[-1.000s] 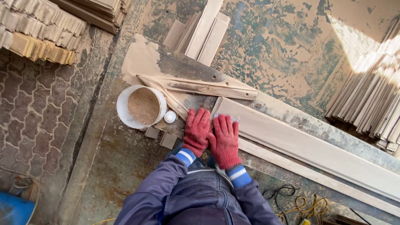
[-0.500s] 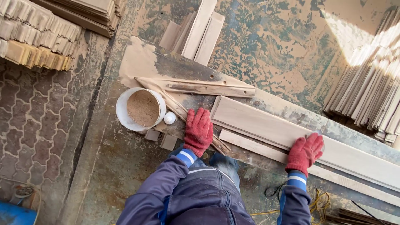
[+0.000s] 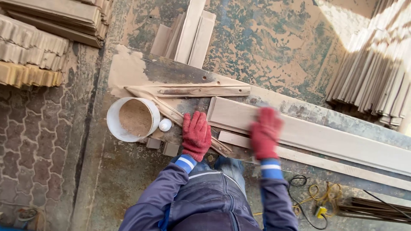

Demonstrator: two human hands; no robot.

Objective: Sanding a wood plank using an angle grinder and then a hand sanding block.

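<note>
Blurring over the long pale board (image 3: 325, 139), the right hand (image 3: 265, 133) hides its grip; the left hand (image 3: 196, 136) presses flat, fingers spread, beside the bucket (image 3: 114, 128).

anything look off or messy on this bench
Yes. The bench top is badly worn, its green coat flaking off in patches. A split, ragged wood strip lies askew above the white bucket. The right hand is motion-blurred over the long pale board.
</note>
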